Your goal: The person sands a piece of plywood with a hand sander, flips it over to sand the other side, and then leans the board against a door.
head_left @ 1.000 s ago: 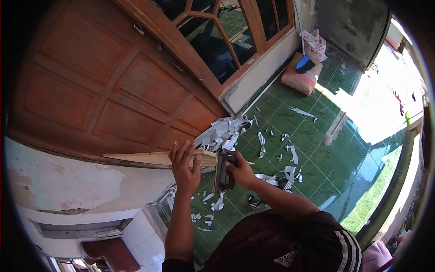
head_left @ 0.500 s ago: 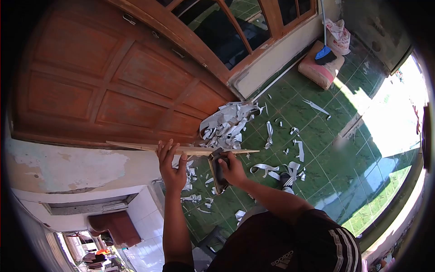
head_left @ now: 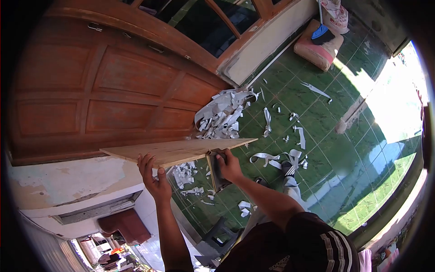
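A thin, pale wooden board (head_left: pixel 181 150) stretches across the middle of the view, its broad face showing and its near edge toward me. My left hand (head_left: pixel 155 179) holds that near edge left of the middle, the fingers lying along it and the thumb apart from them. To the right, my right hand (head_left: pixel 231 167) is wrapped round a dark, flat tool with a tan edge (head_left: pixel 217 174). The tool's upper end meets the board's near edge, and its body extends back toward me. Its exact kind I cannot tell.
Crumpled white strips (head_left: pixel 224 115) are heaped by the brown panelled door (head_left: pixel 131 72); more lie over the green tiled floor (head_left: pixel 326 149). A blue broom (head_left: pixel 321 32) rests on a filled sack (head_left: pixel 312 47). A dark plastic stool (head_left: pixel 220 236) stands near my legs.
The board has tilted, so more of its broad face shows. My left hand has shifted left and slightly lower along its edge. My right hand keeps the tool at the board; the view has turned slightly.
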`<state>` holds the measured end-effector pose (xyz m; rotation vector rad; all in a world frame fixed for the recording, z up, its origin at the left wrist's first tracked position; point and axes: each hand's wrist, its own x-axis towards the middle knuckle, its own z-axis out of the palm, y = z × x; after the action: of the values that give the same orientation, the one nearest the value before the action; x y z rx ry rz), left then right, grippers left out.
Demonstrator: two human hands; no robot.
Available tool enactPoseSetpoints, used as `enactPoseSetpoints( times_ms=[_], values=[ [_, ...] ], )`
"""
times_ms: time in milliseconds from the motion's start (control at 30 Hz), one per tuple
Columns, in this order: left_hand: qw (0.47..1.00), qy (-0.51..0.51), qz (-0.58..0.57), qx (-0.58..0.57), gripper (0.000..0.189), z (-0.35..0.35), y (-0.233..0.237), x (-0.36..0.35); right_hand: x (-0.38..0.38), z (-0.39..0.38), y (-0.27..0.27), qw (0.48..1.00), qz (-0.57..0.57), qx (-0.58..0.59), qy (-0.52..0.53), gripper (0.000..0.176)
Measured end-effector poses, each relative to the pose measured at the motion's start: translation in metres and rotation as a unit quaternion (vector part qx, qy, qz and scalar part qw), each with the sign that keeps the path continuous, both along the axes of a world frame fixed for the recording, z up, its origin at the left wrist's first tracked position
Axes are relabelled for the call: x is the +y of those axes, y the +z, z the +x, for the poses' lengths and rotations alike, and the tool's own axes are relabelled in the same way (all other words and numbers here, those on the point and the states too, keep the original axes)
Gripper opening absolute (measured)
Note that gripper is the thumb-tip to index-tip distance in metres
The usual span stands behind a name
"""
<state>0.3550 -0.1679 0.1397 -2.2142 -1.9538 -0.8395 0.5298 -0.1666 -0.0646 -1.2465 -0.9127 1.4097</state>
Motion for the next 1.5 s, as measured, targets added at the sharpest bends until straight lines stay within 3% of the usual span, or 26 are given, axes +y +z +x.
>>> enactPoseSetpoints(
  times_ms=[33, 167, 333, 433, 533, 567, 700, 833, 933, 1067, 1100, 1233, 1367, 1433, 1500],
  values=[
    [1.000, 0.001, 0.004, -0.003, 0.044, 0.000, -0.002, 0.005, -0.001, -0.006, 0.000, 0.999, -0.049, -0.012, 0.008, 0.023],
    [0.999, 0.011, 0.037, -0.012, 0.047, 0.003, -0.011, 0.010, -0.016, -0.013, 0.021, 1.000, 0.019, 0.007, 0.004, 0.022],
    [0.999, 0.007, 0.053, -0.012, 0.047, 0.001, -0.015, 0.012, -0.001, -0.004, -0.022, 0.999, -0.031, -0.016, 0.022, 0.021],
    [0.997, 0.009, 0.075, -0.018, 0.046, 0.008, -0.020, 0.024, 0.005, -0.003, -0.009, 0.999, -0.017, -0.024, 0.016, 0.019],
    [0.994, -0.002, 0.107, -0.020, 0.045, 0.007, -0.027, 0.032, 0.002, -0.004, 0.027, 0.998, 0.066, -0.017, 0.008, 0.018],
    [0.994, -0.003, 0.110, -0.023, 0.044, 0.008, -0.027, 0.033, 0.004, 0.000, 0.031, 0.999, 0.026, -0.021, 0.040, 0.019],
    [0.994, -0.013, 0.107, -0.005, 0.041, 0.003, -0.027, 0.020, 0.015, -0.012, -0.037, 0.995, -0.065, -0.076, -0.020, 0.024],
    [0.992, -0.035, 0.118, -0.012, 0.040, 0.000, -0.027, 0.015, -0.005, -0.022, 0.020, 0.999, 0.031, 0.033, -0.002, 0.024],
    [0.990, -0.049, 0.128, -0.029, 0.041, -0.005, -0.029, 0.010, -0.010, -0.016, 0.033, 0.999, 0.045, 0.020, 0.019, 0.024],
    [0.988, -0.057, 0.134, -0.058, 0.043, -0.003, -0.028, 0.005, -0.007, -0.011, -0.028, 0.997, -0.003, -0.064, 0.035, 0.021],
    [0.986, -0.060, 0.140, -0.062, 0.043, -0.003, -0.029, 0.006, -0.006, -0.001, -0.008, 0.990, 0.011, -0.128, 0.053, 0.022],
    [0.985, -0.045, 0.143, -0.080, 0.044, 0.000, -0.028, 0.004, -0.007, 0.013, 0.063, 0.929, 0.318, -0.166, 0.092, 0.024],
    [0.986, -0.030, 0.134, -0.098, 0.044, 0.004, -0.025, 0.000, 0.000, 0.023, 0.006, 0.841, 0.443, -0.259, 0.171, 0.029],
    [0.982, -0.013, 0.144, -0.119, 0.040, 0.009, -0.022, 0.000, 0.004, 0.033, -0.026, 0.861, 0.394, -0.270, 0.173, 0.030],
    [0.977, 0.009, 0.142, -0.157, 0.039, 0.011, -0.023, 0.001, 0.017, 0.034, -0.015, 0.870, 0.399, -0.244, 0.154, 0.031]
  ],
)
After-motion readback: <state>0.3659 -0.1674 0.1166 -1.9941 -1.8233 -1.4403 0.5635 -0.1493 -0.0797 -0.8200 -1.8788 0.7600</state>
